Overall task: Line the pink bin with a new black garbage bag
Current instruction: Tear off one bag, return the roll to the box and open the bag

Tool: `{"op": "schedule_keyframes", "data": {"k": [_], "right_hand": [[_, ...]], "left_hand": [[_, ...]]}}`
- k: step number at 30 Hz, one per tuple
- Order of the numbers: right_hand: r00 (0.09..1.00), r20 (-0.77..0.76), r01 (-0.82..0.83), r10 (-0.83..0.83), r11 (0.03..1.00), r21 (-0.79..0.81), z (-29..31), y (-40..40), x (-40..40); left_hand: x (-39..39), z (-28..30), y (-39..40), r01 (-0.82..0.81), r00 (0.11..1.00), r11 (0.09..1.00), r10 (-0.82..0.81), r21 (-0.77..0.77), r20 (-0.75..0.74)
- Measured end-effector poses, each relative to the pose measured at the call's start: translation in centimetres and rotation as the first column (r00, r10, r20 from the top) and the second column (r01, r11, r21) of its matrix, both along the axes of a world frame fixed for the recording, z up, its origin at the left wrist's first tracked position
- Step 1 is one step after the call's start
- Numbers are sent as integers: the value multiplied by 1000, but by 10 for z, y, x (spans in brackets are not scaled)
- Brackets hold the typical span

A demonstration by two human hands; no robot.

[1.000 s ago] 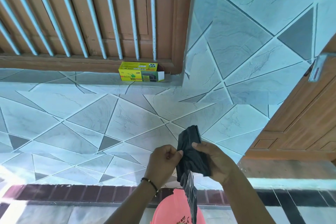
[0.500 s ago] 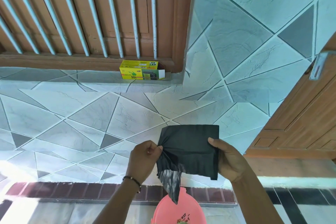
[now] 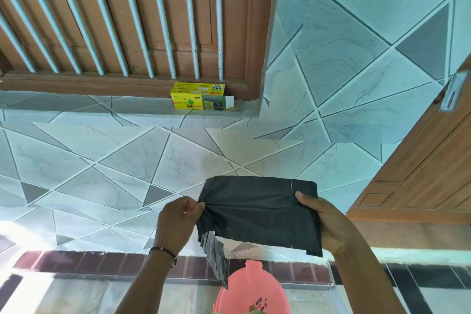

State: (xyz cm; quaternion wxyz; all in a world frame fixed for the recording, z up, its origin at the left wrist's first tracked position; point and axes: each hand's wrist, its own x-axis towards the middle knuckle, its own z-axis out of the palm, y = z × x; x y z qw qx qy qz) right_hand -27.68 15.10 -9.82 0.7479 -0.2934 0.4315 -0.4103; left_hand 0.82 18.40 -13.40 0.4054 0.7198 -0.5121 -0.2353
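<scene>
A folded black garbage bag (image 3: 257, 211) is stretched flat between my two hands in front of the tiled wall. My left hand (image 3: 177, 224) pinches its left edge, where the plastic bunches up. My right hand (image 3: 323, 222) grips its right edge, thumb on the front. A loose black strip hangs from the bag's lower left corner down to the pink bin (image 3: 252, 290). The bin sits directly below at the bottom edge, and only its round pink lid with dark handwriting shows.
A yellow and green bin-liner box (image 3: 201, 99) lies on the tiled ledge under a brown wooden window with pale metal bars (image 3: 163, 20). A brown wooden door (image 3: 428, 176) stands at the right. A dark brick band (image 3: 102, 262) runs along the wall base.
The bag was a narrow folded bundle held close between both hands. My hands have moved apart and spread it into a wide flat rectangle, with a strip now dangling.
</scene>
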Motion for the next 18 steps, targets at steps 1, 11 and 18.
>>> {"op": "schedule_keyframes", "data": {"k": [1, 11, 18], "right_hand": [[1000, -20, 4, -4, 1000, -2, 0, 0, 1], [946, -322, -122, 44, 967, -224, 12, 4, 32], [816, -576, -235, -44, 886, -401, 26, 10, 60]], "left_hand": [[2, -1, 0, -14, 1000, 1000, 14, 5, 11], [-22, 11, -6, 158, 986, 987, -158, -15, -46], [-71, 31, -17, 495, 832, 865, -499, -85, -242]]}}
